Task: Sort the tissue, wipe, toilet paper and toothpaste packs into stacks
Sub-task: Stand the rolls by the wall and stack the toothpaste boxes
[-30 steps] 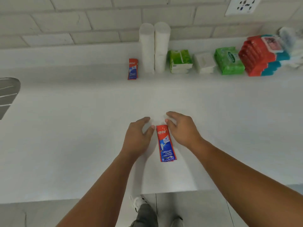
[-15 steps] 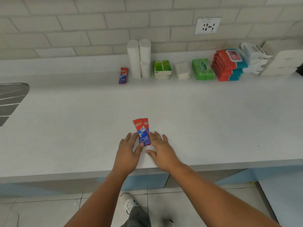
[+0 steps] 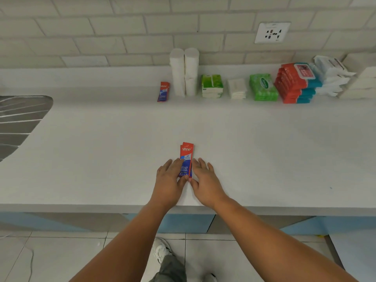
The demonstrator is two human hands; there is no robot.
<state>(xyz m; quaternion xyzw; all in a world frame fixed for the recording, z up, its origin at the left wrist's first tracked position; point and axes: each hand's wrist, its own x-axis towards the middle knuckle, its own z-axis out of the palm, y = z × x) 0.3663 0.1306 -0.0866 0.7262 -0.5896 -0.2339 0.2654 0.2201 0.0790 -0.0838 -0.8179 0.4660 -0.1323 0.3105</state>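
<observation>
A small stack of red-and-blue toothpaste packs lies flat on the white counter near its front edge. My left hand presses against the stack's left side and my right hand against its right side, fingers spread flat on the counter. At the back wall stand another toothpaste pack, two tall white toilet paper columns, green-and-white tissue packs, white tissue packs, a green wipe pack, and red-and-teal wipe packs.
More white packs pile up at the far right by the wall. A metal sink drainer sits at the left edge. A wall socket hangs above the packs. Below the counter are tiled floor and my shoes.
The view has pulled back from the counter. Two toothpaste packs that lay offset half a second ago are now squared between my hands, which have closed in on both sides.
</observation>
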